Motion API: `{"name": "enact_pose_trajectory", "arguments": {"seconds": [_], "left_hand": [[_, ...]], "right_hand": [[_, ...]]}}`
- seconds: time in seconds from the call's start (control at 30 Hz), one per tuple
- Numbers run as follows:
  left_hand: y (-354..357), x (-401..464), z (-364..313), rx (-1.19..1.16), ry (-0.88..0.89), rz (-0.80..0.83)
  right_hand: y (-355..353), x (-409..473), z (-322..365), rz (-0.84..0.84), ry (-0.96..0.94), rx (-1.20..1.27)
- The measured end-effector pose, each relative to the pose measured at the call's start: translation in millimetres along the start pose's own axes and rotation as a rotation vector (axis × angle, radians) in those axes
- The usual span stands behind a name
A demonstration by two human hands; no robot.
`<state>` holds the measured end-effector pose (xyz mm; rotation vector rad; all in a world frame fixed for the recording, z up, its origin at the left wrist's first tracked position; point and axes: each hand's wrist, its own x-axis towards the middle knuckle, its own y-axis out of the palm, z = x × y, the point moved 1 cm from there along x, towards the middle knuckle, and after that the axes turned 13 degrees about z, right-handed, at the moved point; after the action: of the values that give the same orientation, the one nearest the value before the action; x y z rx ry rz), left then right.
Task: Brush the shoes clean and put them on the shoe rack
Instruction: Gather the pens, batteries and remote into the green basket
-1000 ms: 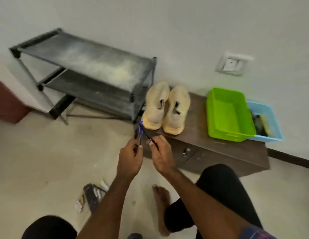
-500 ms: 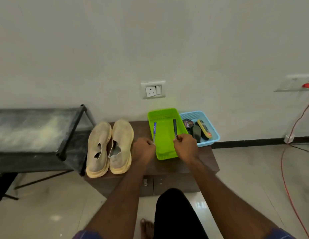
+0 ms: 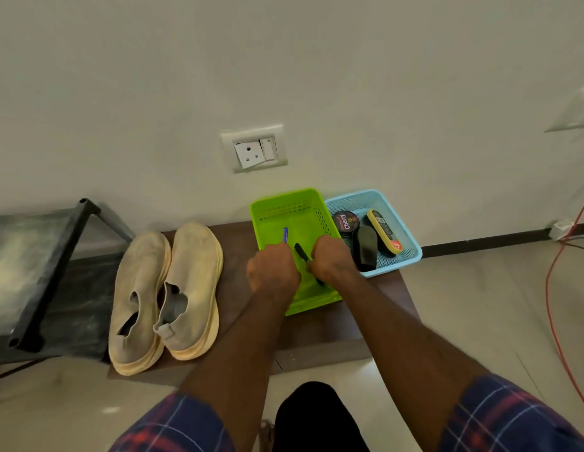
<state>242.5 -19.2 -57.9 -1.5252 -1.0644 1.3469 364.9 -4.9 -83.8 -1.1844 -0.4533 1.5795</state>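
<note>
Shoes: two beige slip-on shoes [image 3: 166, 298] sit side by side on the left part of the dark wooden worktop [image 3: 320, 331], toes to the wall, touching each other.
Shoe rack: black and dusty shoe rack [image 3: 33, 272], just left of the shoes, nothing on the shelf that shows.
Left hand: left hand [image 3: 272, 272] is curled into a fist over the near left part of the green basket [image 3: 284, 207], gripping a blue pen [image 3: 285, 234] that pokes out toward the wall.
Right hand: right hand [image 3: 333, 259] is curled too, pinching a black pen [image 3: 305, 259] that slants across the inside of the green basket.
Blue basket: pale blue basket [image 3: 411, 252] touches the green one on its right; inside lie a Cherry polish tin [image 3: 345, 220], a black shoe brush [image 3: 365, 247] and a yellow-edged sponge applicator [image 3: 383, 231].
Wall: socket plate [image 3: 254, 148] above the baskets.
Floor: red cable [image 3: 558, 288] trails at far right.
</note>
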Motion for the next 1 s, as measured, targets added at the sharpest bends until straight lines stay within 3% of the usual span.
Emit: {"name": "enact_pose_trajectory", "arguments": {"seconds": [0.17, 0.47, 0.6, 0.73, 0.8, 0.87, 1.0], "left_hand": [[9, 1, -12, 0.231, 0.078, 0.03], [10, -6, -13, 0.269, 0.125, 0.087], [-2, -14, 2, 0.069, 0.125, 0.019], [-17, -22, 31, -0.249, -0.065, -0.128], [-19, -28, 55, -0.305, -0.082, -0.14], [-16, -35, 80, -0.317, 0.019, -0.131], [-12, -65, 125, -0.35, 0.076, -0.105]], "right_hand": [[13, 9, -5, 0.075, 0.026, 0.009], [19, 13, 0, 0.17, 0.008, 0.018], [27, 14, 8, 0.2, 0.007, -0.007], [34, 16, 9, 0.206, -0.021, 0.003], [31, 9, 14, 0.152, -0.028, 0.0], [25, -5, 30, 0.007, -0.059, 0.022], [31, -55, 94, -0.235, -0.259, 0.16]]}}
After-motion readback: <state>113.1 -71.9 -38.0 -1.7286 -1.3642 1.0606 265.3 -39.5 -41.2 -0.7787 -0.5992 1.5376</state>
